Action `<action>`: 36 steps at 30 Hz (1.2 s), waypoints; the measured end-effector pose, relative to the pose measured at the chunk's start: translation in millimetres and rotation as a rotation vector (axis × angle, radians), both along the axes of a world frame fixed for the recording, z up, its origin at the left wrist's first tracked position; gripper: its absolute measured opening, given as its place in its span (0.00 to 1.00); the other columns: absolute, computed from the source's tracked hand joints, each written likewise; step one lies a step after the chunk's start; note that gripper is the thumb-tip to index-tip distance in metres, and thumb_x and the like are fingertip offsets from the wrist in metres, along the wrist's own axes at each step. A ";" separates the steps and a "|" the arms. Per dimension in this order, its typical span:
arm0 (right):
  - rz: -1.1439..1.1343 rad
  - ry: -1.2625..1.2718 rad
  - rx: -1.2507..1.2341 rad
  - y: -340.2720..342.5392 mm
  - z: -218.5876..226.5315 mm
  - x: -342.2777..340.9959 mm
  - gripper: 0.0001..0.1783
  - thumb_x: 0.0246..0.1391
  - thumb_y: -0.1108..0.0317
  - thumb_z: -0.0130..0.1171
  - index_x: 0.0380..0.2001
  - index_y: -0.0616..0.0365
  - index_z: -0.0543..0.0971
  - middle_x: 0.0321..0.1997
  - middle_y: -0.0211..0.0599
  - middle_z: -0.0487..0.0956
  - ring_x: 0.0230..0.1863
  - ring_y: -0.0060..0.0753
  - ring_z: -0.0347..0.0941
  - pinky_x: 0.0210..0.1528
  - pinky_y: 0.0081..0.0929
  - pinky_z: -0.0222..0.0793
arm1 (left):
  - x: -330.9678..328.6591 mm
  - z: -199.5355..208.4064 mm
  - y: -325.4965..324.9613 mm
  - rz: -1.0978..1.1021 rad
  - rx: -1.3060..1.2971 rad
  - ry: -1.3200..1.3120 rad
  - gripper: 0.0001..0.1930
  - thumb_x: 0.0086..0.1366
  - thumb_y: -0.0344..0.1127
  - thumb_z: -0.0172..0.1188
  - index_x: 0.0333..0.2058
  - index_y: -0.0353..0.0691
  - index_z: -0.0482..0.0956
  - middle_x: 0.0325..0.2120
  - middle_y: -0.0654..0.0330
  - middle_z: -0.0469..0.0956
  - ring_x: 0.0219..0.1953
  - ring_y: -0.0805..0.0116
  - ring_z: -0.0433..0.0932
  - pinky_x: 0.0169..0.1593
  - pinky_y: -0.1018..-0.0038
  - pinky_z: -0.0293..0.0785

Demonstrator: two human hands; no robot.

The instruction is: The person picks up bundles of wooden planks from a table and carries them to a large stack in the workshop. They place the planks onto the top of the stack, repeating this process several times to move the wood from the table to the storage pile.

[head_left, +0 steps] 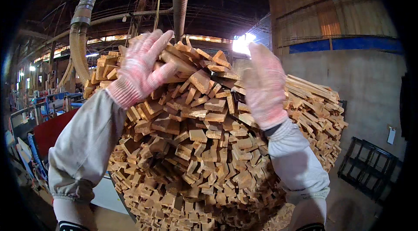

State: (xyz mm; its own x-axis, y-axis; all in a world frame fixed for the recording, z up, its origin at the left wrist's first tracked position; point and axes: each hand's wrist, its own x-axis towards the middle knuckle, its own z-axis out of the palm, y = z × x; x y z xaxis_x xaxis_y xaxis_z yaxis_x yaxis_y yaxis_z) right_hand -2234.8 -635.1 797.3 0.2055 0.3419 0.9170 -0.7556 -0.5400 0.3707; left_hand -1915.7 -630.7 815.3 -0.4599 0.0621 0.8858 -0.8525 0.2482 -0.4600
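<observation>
A tall pile of wooden offcuts (pixel 196 135), most with their sawn ends toward me, fills the middle. My left hand (pixel 143 68), in a pink and white knit glove, is at the upper left of the pile. Its thumb stands apart from its stretched fingers, beside a wide wood piece (pixel 179 62) on top; whether it touches that piece I cannot tell. My right hand (pixel 263 85), gloved alike and slightly blurred, is raised in front of the pile's upper right with its fingers extended. Nothing shows in its grasp, though its palm side is partly hidden.
Longer wood strips (pixel 311 92) lie on the pile's right side. A black metal frame (pixel 368 165) leans by the grey wall (pixel 348 72). A ribbed duct (pixel 79 48) hangs at upper left, and another pipe (pixel 181 5) comes down behind the pile. A dark red panel (pixel 52 128) stands at left.
</observation>
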 end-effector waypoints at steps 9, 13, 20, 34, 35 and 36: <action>-0.116 0.186 0.447 -45.4 111.3 34.1 0.27 0.68 0.49 0.44 0.62 0.51 0.74 0.57 0.52 0.77 0.61 0.56 0.72 0.61 0.50 0.68 | -45.8 -5.6 14.4 -0.329 0.339 0.089 0.30 0.67 0.47 0.59 0.63 0.35 0.72 0.55 0.41 0.75 0.61 0.43 0.73 0.64 0.56 0.69; -0.291 0.386 1.047 -47.6 96.6 57.0 0.33 0.74 0.43 0.29 0.68 0.44 0.73 0.72 0.44 0.72 0.70 0.49 0.69 0.73 0.43 0.62 | -9.8 -27.9 20.7 -0.078 0.179 0.080 0.30 0.67 0.46 0.58 0.64 0.35 0.72 0.59 0.42 0.73 0.65 0.41 0.69 0.69 0.53 0.61; -0.175 0.037 1.124 -89.5 95.1 -79.6 0.37 0.68 0.41 0.38 0.56 0.60 0.81 0.63 0.55 0.79 0.65 0.53 0.73 0.66 0.41 0.64 | -82.7 -25.0 23.7 -0.055 0.045 0.120 0.34 0.67 0.50 0.59 0.67 0.39 0.68 0.64 0.43 0.68 0.68 0.42 0.65 0.71 0.51 0.58; -0.566 0.159 0.756 -73.9 188.0 53.5 0.38 0.65 0.47 0.46 0.76 0.44 0.59 0.75 0.47 0.67 0.72 0.49 0.67 0.71 0.43 0.65 | -17.4 -25.9 42.9 -0.023 -0.109 -0.224 0.36 0.66 0.52 0.59 0.65 0.33 0.68 0.62 0.41 0.69 0.65 0.38 0.68 0.69 0.48 0.62; -0.648 0.184 0.750 -73.3 188.9 67.3 0.38 0.65 0.46 0.46 0.76 0.41 0.58 0.74 0.48 0.68 0.72 0.51 0.67 0.70 0.45 0.66 | -8.1 -18.7 51.2 0.041 -0.081 -0.143 0.35 0.67 0.49 0.60 0.66 0.32 0.67 0.63 0.40 0.68 0.65 0.38 0.68 0.69 0.49 0.62; -0.732 0.209 0.743 -74.5 192.4 78.3 0.38 0.65 0.46 0.47 0.77 0.37 0.57 0.73 0.50 0.69 0.71 0.52 0.68 0.69 0.48 0.67 | 4.7 -7.8 45.1 0.058 -0.240 -0.093 0.35 0.67 0.47 0.61 0.67 0.35 0.67 0.64 0.42 0.68 0.66 0.40 0.67 0.68 0.50 0.63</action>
State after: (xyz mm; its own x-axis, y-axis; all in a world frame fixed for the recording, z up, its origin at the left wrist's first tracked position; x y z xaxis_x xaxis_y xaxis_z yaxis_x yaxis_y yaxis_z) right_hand -2156.5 -709.5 989.7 0.3117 -0.5597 0.7679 -0.9476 -0.1233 0.2948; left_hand -1911.0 -585.7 807.6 -0.5473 0.2360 0.8029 -0.8137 0.0744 -0.5765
